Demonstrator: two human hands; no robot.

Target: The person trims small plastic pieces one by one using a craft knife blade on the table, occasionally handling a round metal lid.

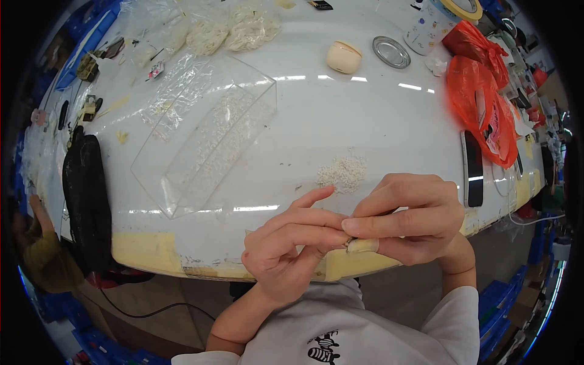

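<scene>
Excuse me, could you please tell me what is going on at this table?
A person is working at the white table with both bare hands. The fingertips of the left hand and right hand meet and appear to pinch a small dark piece, mostly hidden and too small to identify. Just beyond the hands lies a loose pile of small white bits. A clear box with similar bits stands further to the left.
</scene>
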